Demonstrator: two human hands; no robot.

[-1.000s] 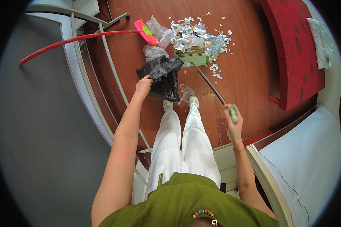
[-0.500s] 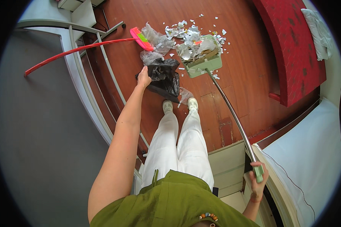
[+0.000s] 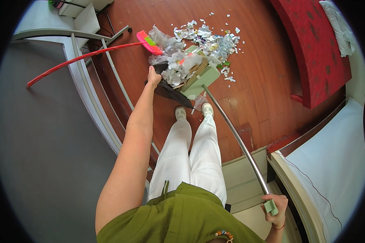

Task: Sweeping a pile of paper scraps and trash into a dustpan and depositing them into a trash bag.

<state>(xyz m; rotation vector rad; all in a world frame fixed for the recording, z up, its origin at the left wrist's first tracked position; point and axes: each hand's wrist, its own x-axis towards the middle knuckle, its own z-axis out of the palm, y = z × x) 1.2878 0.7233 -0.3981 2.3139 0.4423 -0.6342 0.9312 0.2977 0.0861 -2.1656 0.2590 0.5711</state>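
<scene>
Wooden floor (image 3: 255,93), scraps (image 3: 215,38) partly gathered, many left near far edge. Left hand (image 3: 153,76) gripped black bag (image 3: 172,91); right hand (image 3: 276,207) clenched on loaded green dustpan (image 3: 200,79) handle.

Left hand (image 3: 153,77) outstretched, grip closed; right hand (image 3: 276,209) apparently clenched, low.

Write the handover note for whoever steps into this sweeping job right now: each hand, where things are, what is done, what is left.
Left hand: grips the black trash bag open at floor level.
Right hand: holds the long metal handle of the green dustpan, which is tilted at the bag.
Done: a dustpan load of paper scraps is at the bag mouth.
Left: scattered scraps on the wooden floor; red broom lies beside them.
</scene>
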